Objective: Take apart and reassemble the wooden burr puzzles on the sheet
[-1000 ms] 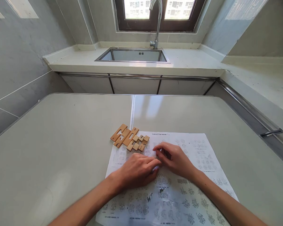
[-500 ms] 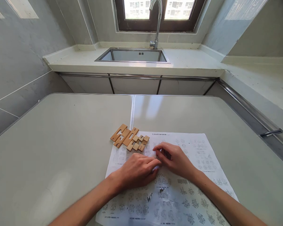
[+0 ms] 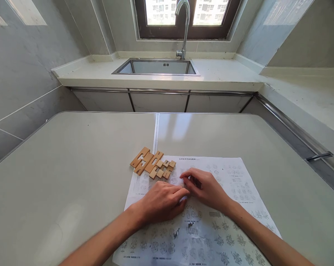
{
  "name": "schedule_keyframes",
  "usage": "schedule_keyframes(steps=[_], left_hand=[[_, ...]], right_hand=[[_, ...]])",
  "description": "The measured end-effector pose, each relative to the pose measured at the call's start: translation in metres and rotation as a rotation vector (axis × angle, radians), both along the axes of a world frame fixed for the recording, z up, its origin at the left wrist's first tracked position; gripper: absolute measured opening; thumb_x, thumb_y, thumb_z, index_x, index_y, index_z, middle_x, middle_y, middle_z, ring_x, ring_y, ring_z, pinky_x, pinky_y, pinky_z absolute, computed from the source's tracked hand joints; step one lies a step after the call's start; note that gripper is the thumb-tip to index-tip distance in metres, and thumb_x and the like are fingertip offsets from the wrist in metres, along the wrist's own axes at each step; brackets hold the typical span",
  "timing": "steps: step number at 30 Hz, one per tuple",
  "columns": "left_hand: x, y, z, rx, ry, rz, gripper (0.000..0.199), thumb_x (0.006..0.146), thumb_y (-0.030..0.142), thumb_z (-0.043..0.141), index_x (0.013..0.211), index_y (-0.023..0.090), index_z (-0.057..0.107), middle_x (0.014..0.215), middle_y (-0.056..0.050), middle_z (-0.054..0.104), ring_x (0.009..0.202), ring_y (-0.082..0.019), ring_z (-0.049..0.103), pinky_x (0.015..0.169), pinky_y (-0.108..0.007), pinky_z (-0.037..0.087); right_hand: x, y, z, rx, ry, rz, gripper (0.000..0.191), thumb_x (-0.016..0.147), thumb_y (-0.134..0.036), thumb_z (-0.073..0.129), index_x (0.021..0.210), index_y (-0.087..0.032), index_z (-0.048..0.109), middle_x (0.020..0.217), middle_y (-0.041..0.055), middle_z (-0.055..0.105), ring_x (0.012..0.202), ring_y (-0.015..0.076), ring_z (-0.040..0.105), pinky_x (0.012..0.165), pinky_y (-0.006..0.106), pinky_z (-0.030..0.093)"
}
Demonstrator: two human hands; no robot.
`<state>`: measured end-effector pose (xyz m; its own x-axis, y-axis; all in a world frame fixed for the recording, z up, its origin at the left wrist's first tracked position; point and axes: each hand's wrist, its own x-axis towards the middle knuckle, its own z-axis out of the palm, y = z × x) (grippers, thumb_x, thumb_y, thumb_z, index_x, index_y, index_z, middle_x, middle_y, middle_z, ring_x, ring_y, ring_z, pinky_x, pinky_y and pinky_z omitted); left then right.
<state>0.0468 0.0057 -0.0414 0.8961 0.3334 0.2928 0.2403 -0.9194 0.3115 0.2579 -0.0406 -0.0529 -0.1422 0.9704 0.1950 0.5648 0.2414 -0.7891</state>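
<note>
My left hand [image 3: 164,201] rests palm down on a printed paper sheet [image 3: 246,192], fingers loosely bent and a small gap between thumb and forefinger. Just right of it, my right hand [image 3: 201,186] lies on its side on the same sheet. Its fingers are loosely curled, and I see nothing held in it. The two hands' fingertips are close together. Beyond them sit several numbered wooden puzzle pieces: a notched piece [image 3: 139,157], a slotted piece marked 2 [image 3: 154,161] and a group of smaller-toothed pieces [image 3: 159,173], lying side by side partly over the sheet's upper left corner.
The sheet carries rows of small printed diagrams. It lies on a pale table [image 3: 72,159] with a seam [image 3: 156,129] down its far half. Past the table are a counter [image 3: 225,72], a sink [image 3: 158,67] and a faucet [image 3: 185,33] under a window.
The hands and wooden pieces keep their places. Only the camera view has shifted very slightly.
</note>
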Motion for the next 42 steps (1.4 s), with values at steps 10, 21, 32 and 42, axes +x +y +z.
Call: schedule_keyframes(steps=[10,21,32,42], left_hand=[[-0.001,-0.001,0.0,0.051,-0.017,-0.027,0.014,0.095,0.016,0.056,0.095,0.021,0.068,0.076,0.0,0.076,0.061,-0.015,0.071,0.055,-0.025,0.049],[-0.03,0.047,0.04,-0.054,-0.186,0.648,0.026,0.102,0.038,0.053,0.096,0.02,0.07,0.089,-0.006,0.071,0.084,-0.021,0.067,0.079,-0.033,0.055],[-0.041,0.078,0.067,-0.081,0.238,0.934,0.046,0.092,0.059,0.059,0.103,0.017,0.075,0.105,-0.013,0.073,0.092,-0.03,0.07,0.085,-0.04,0.052],[-0.037,0.083,0.082,-0.083,0.523,0.992,0.057,0.083,0.07,0.061,0.092,0.018,0.082,0.107,-0.016,0.078,0.094,-0.034,0.073,0.072,-0.035,0.046]], right_hand=[[0.0,0.002,0.0,0.015,0.02,-0.01,0.016,0.099,-0.018,0.057,0.1,-0.024,0.072,0.079,0.0001,0.071,0.062,0.0155,0.06,0.062,0.028,0.048],[0.0,0.002,0.003,0.036,0.006,0.001,0.017,0.099,-0.017,0.058,0.1,-0.023,0.073,0.075,-0.0012,0.069,0.061,0.0153,0.057,0.063,0.028,0.045],[0.0,0.001,0.002,0.058,0.02,0.0,0.017,0.098,-0.019,0.057,0.1,-0.022,0.074,0.076,-0.0005,0.071,0.063,0.016,0.058,0.066,0.029,0.046],[0.001,0.001,0.001,0.052,0.045,0.008,0.018,0.098,-0.019,0.057,0.1,-0.024,0.074,0.079,0.0004,0.073,0.065,0.0173,0.06,0.066,0.029,0.047]])
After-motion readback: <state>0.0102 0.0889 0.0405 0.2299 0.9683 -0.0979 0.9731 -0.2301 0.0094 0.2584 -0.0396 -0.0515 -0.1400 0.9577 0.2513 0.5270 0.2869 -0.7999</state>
